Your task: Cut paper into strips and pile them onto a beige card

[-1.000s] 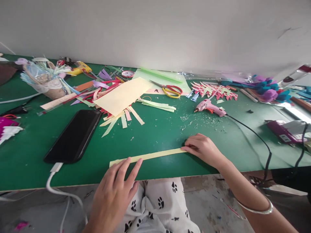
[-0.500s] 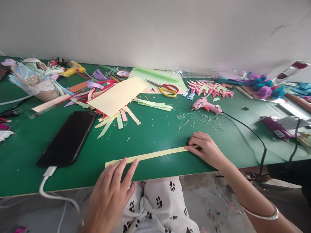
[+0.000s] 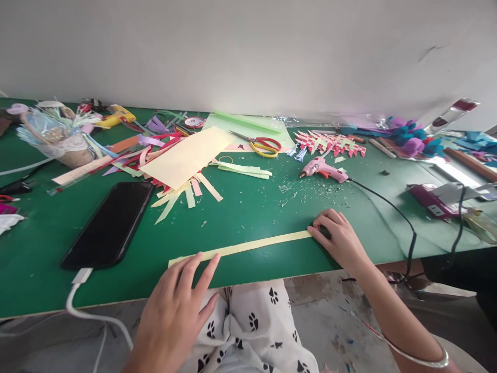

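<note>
A long pale yellow paper strip [image 3: 264, 242] lies on the green table near its front edge, slanting up to the right. My left hand [image 3: 176, 295] has its fingers spread, with the fingertips resting on the strip's left part. At the other end, my right hand [image 3: 337, 235] pinches the strip's right tip between thumb and fingers. A small dark gap shows inside the curl of its fingers. Behind the strip are a yellow paper sheet [image 3: 186, 158] and several light green strips [image 3: 244, 169].
On the left lies a black phone [image 3: 111, 225] with a white cable. A pink glue gun [image 3: 324, 170], its cord running right, sits behind my right hand. Farther back are red and yellow scissors [image 3: 266, 146], a woven red piece [image 3: 330, 144] and a purple device [image 3: 435, 201].
My right hand has shifted slightly right along the strip to its end. My left hand keeps nearly the same place on the strip. The view has turned a little.
</note>
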### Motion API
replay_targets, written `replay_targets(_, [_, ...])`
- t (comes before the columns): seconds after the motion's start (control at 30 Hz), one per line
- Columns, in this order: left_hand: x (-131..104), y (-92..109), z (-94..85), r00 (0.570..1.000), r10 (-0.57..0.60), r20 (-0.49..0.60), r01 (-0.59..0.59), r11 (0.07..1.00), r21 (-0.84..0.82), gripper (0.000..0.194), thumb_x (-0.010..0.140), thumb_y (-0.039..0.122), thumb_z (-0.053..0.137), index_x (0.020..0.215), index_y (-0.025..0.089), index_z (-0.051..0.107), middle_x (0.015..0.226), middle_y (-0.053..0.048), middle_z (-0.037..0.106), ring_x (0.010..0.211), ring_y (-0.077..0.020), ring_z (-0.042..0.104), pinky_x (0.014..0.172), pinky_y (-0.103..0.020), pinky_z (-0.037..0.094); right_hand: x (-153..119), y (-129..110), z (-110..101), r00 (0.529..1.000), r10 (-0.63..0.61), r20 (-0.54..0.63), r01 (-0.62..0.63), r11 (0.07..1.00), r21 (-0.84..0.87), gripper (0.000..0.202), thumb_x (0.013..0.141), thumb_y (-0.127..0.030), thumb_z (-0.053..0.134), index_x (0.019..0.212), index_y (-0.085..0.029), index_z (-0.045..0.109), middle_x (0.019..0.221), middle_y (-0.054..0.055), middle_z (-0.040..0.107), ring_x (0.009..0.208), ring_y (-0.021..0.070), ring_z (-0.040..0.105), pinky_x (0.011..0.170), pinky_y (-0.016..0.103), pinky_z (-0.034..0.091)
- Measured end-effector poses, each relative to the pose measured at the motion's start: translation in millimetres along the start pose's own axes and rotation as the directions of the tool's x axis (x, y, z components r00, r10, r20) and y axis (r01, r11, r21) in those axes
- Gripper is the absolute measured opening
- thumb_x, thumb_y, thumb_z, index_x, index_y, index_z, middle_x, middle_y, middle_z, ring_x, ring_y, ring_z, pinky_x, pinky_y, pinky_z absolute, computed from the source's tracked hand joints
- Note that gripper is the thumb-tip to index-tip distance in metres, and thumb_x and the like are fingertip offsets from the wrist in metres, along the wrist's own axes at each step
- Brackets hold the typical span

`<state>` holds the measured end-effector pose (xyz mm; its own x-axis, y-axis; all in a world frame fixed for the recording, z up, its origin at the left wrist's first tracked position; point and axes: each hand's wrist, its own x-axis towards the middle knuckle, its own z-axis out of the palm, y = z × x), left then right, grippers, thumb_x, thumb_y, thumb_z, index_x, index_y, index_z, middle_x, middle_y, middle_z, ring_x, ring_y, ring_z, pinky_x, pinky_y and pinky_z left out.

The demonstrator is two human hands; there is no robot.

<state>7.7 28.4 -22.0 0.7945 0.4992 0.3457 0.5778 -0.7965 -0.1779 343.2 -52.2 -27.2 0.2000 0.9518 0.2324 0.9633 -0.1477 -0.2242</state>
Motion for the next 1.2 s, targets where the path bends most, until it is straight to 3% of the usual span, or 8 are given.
replay_targets(0.1, [0,-1,-4.0,0.999,0.008,0.044,-0.008,1.0,-0.006,0.052,0.085,0.045,0.045,0.128,0.016,0.048,0.108,-0.014,0.056,0.097,-0.0274,0.052,0.083,-0.04,0.042,-3,-12,-4,0.992,0.043,-0.12,-0.061,0.987,-0.151,0.022,0.089,-0.036,0.04,0.095,-0.021,0.055,0.097,0.009,0.056,0.09,0.0247,0.051,0.082,0.043,0.039])
replay_targets(0.2, [2,2,-6.2,0.995,-0.01,0.096,0.011,1.0,-0.006,0.061,0.081,0.053,0.048,0.13,0.017,0.046,0.111,-0.015,0.055,0.099,-0.0292,0.05,0.084,-0.043,0.042,-6,-48,-6,0.974,-0.019,-0.225,-0.034,0.972,-0.231,0.036,0.092,-0.027,0.033,0.126,-0.02,0.044,0.125,0.013,0.049,0.118,0.0295,0.04,0.098,0.053,0.025])
replay_targets(0.27, [3,6,-6.3,0.991,-0.04,0.124,0.041,0.999,-0.005,0.065,0.079,0.057,0.049,0.132,0.02,0.043,0.111,-0.014,0.054,0.101,-0.03,0.049,0.084,-0.044,0.042,-8,-83,-1,0.978,-0.163,-0.132,0.137,0.972,-0.191,0.046,0.092,-0.032,0.033,0.135,-0.019,0.034,0.138,0.011,0.04,0.128,0.0284,0.03,0.104,0.051,0.021])
replay_targets(0.37, [6,11,-5.4,0.985,-0.087,0.149,0.09,0.996,-0.01,0.063,0.078,0.056,0.05,0.132,0.022,0.044,0.11,-0.014,0.054,0.103,-0.0303,0.048,0.085,-0.044,0.042,-12,-135,12,0.914,-0.399,0.067,0.404,0.912,-0.068,0.059,0.09,-0.045,0.031,0.141,-0.016,0.024,0.146,0.006,0.028,0.134,0.0242,0.021,0.108,0.046,0.018])
replay_targets(0.47, [6,13,-4.9,0.986,-0.099,0.135,0.104,0.994,-0.032,0.061,0.079,0.055,0.049,0.129,0.022,0.047,0.11,-0.013,0.054,0.102,-0.0299,0.048,0.086,-0.045,0.042,-15,-157,22,0.909,-0.398,0.121,0.402,0.915,-0.009,0.064,0.09,-0.049,0.027,0.142,-0.012,0.022,0.147,0.007,0.024,0.135,0.0223,0.021,0.11,0.044,0.016])
replay_targets(0.83, [-3,1,-5.2,0.997,-0.067,0.05,0.069,0.997,-0.037,0.063,0.081,0.054,0.047,0.133,0.019,0.042,0.117,-0.012,0.055,0.105,-0.0283,0.049,0.089,-0.042,0.041,-58,-62,5,0.992,-0.096,0.085,0.111,0.974,-0.197,0.066,0.09,-0.048,0.031,0.145,-0.024,0.004,0.145,0.003,0.026,0.132,0.0245,0.03,0.104,0.05,0.027])
replay_targets(1.03, [-26,-20,-9.9,0.994,-0.103,0.033,0.101,0.994,0.052,0.056,0.087,0.047,0.04,0.132,0.014,0.043,0.117,-0.013,0.057,0.1,-0.0272,0.054,0.081,-0.039,0.044,-63,-60,7,0.997,-0.046,0.056,0.055,0.983,-0.174,0.06,0.09,-0.045,0.032,0.144,-0.025,0.012,0.143,0.005,0.032,0.131,0.0264,0.031,0.103,0.054,0.025])
replay_targets(1.2, [-29,-33,-12.1,0.998,-0.066,-0.01,0.066,0.998,-0.003,0.046,0.087,0.045,0.042,0.122,0.016,0.052,0.109,-0.01,0.062,0.094,-0.0241,0.057,0.085,-0.039,0.042,-43,-79,1,0.996,-0.081,-0.032,0.076,0.989,-0.123,0.043,0.09,-0.041,0.036,0.128,-0.023,0.045,0.137,0.011,0.042,0.125,0.0305,0.038,0.102,0.06,0.02])
